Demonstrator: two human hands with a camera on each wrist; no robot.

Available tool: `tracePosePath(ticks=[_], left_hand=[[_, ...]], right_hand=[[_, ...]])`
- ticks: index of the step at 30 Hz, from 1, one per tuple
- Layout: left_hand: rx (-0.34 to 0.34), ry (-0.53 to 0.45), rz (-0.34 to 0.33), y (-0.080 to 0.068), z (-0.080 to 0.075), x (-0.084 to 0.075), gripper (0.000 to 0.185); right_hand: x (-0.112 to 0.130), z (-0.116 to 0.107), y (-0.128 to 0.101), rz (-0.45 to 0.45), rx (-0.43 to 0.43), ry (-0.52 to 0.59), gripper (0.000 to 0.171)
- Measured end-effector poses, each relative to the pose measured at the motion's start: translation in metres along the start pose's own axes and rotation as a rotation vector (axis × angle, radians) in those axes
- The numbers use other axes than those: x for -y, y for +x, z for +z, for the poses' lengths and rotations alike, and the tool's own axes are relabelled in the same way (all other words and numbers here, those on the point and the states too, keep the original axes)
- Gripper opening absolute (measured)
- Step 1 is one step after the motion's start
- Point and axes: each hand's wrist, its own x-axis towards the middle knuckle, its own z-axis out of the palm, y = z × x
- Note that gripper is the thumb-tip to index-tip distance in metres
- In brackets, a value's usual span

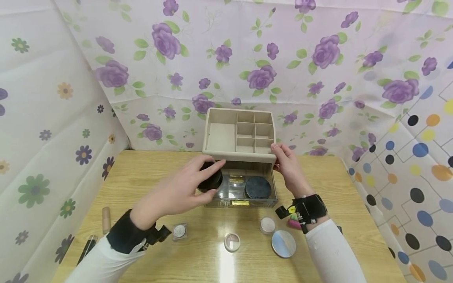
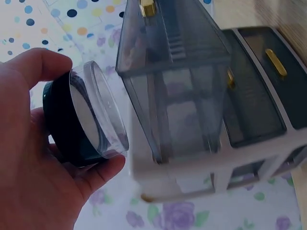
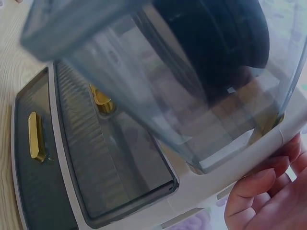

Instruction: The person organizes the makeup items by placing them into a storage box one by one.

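A beige makeup organizer (image 1: 223,154) with a divided top stands at the back of the table, its clear top drawer (image 1: 217,203) pulled out. My left hand (image 1: 180,184) grips a round jar (image 2: 72,124) with a black lid and a clear body, above the drawer's left end. In the left wrist view the jar is tilted, thumb and fingers around its sides. A second round black-lidded jar (image 1: 258,188) lies in the drawer's right part. My right hand (image 1: 288,169) holds the organizer's right side, thumb on the top rim and fingers curled against the side wall.
Round compacts lie in front: a small boxed one (image 1: 179,231), a pink one (image 1: 232,242), a pale one (image 1: 267,225) and a silver one (image 1: 283,243). A tan tube (image 1: 106,220) and a dark tube (image 1: 87,249) lie at left. Patterned cloth walls the table.
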Motion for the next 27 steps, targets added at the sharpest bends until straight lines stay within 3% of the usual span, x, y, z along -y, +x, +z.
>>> tracePosePath(ticks=[10,17,27], left_hand=[[0.084,0.024,0.013,0.022,0.009,-0.007,0.067],[0.217,0.069,0.047,0.037,0.014,-0.012,0.064],[0.392,-0.038,-0.102,0.059,0.012,-0.012,0.058]], right_hand=[[0.000,0.002,-0.001,0.003,-0.003,0.006,0.031],[-0.001,0.001,0.000,0.001,0.001,0.024,0.030],[-0.001,0.001,0.002,0.004,-0.004,0.022,0.031]])
